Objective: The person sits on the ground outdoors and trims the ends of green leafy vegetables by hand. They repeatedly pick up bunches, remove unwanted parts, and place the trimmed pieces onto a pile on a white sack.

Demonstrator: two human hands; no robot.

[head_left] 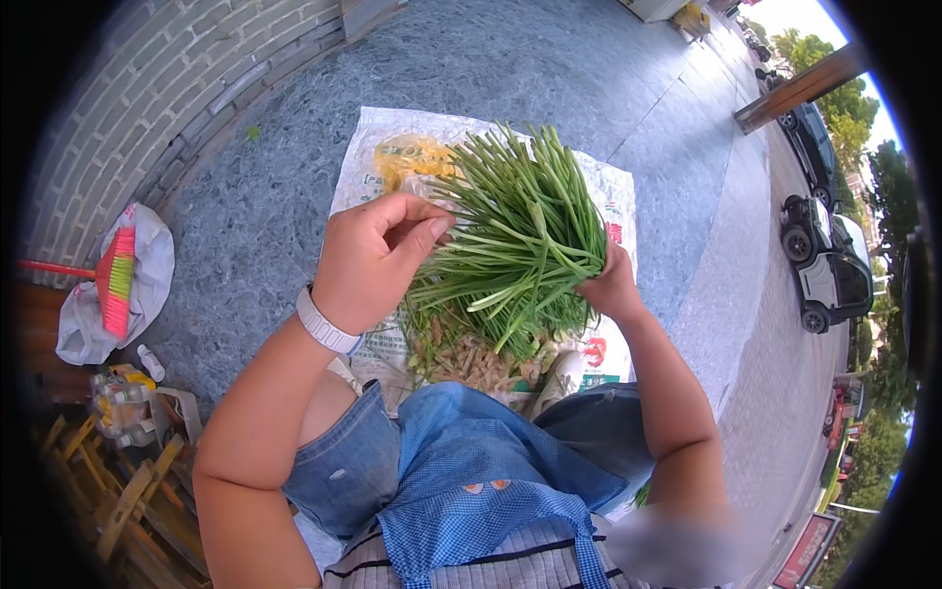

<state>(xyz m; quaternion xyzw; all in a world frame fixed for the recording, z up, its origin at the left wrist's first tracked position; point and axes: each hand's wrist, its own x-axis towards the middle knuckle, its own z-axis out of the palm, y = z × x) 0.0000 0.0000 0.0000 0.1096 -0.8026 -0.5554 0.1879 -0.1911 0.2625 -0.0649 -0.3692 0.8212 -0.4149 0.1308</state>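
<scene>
A large bunch of long green chives (pixel 530 221) fans out in front of me, its tips toward the far side and the left. My right hand (pixel 610 283) is closed around the bunch at its right side. At the left edge of the bunch my left hand (pixel 378 250) has thumb and forefinger pinched at the end of a stalk; the exact grip is partly hidden by the fingers. A white watch band (pixel 327 324) circles my left wrist. Below the bunch, loose green bits and pale brownish trimmings (pixel 471 358) lie in a heap.
A white printed sack (pixel 353 221) is spread on the grey paving, with a yellow plastic bag (pixel 404 162) on it. To the left are a pink-and-green broom (pixel 116 280), a white bag (pixel 152 250), plastic bottles (pixel 123 407) and wooden slats (pixel 123 501). Parked cars (pixel 829 260) stand at the right.
</scene>
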